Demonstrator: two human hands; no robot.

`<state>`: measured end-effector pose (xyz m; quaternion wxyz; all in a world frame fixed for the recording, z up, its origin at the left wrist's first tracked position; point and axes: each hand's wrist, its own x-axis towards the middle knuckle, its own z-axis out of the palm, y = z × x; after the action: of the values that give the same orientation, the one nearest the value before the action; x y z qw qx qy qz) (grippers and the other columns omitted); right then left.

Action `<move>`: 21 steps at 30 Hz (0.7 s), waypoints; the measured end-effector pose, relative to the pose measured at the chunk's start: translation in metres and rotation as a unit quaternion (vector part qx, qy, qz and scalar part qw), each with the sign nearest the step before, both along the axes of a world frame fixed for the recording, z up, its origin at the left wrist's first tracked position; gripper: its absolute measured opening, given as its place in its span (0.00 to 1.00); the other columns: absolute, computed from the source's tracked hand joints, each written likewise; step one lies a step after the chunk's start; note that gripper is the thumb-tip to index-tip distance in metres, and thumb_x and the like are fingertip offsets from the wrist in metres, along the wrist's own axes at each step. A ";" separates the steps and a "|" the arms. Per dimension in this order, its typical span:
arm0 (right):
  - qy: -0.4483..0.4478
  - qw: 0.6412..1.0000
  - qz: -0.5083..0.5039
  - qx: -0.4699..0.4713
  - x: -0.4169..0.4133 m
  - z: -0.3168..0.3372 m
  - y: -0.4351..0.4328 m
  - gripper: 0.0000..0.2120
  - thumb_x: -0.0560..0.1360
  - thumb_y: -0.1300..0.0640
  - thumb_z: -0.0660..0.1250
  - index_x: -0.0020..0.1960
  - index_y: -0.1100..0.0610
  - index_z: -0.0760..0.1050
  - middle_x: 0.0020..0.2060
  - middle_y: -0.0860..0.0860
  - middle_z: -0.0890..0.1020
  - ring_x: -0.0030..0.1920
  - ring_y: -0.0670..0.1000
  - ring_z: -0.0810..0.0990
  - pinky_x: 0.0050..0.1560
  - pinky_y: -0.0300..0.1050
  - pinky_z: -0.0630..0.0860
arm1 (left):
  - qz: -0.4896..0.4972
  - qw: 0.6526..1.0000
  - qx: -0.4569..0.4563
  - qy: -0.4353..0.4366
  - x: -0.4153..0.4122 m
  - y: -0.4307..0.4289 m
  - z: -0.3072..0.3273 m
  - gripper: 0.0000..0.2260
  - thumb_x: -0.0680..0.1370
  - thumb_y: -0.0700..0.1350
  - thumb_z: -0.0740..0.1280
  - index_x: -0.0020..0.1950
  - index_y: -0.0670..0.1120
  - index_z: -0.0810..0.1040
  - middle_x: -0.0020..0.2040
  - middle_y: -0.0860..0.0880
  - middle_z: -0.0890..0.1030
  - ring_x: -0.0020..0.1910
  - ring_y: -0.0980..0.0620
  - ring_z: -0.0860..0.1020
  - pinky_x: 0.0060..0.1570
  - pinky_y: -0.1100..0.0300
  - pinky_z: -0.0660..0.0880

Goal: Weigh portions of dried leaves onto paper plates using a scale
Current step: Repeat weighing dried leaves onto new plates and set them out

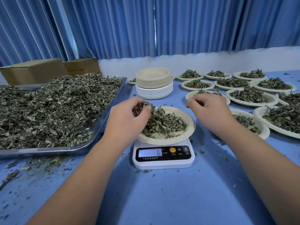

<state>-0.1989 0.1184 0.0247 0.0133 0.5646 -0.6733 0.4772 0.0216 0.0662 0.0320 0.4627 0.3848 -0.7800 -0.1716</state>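
A white digital scale (163,155) stands in the middle of the blue table, and its display reads 6. On it rests a paper plate (186,132) with a heap of dried leaves (164,123). My left hand (128,116) hovers over the plate's left side and pinches a clump of dried leaves in its curled fingers. My right hand (209,111) hangs to the right of the plate with fingers loosely curled; whether it holds any leaf bits I cannot tell.
A large metal tray (90,143) heaped with dried leaves fills the left. Two stacks of paper plates (154,82) stand behind the scale. Several filled plates (250,96) cover the right side. Cardboard boxes (34,70) sit at the back left. Leaf crumbs litter the table.
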 end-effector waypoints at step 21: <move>-0.024 1.000 0.008 0.014 0.000 0.002 0.004 0.15 0.78 0.56 0.62 0.41 0.66 0.79 0.18 0.45 0.66 0.22 0.44 0.64 0.24 0.32 0.61 | 0.251 0.932 0.140 -0.220 0.062 -0.051 0.004 0.13 0.76 0.56 0.59 0.55 0.53 0.78 0.56 0.44 0.77 0.54 0.40 0.75 0.58 0.46 0.73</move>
<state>-0.1994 0.1224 0.0272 -0.0139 0.5585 -0.6755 0.4812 0.0831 0.0148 0.0356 0.2493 0.6573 -0.7079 -0.0683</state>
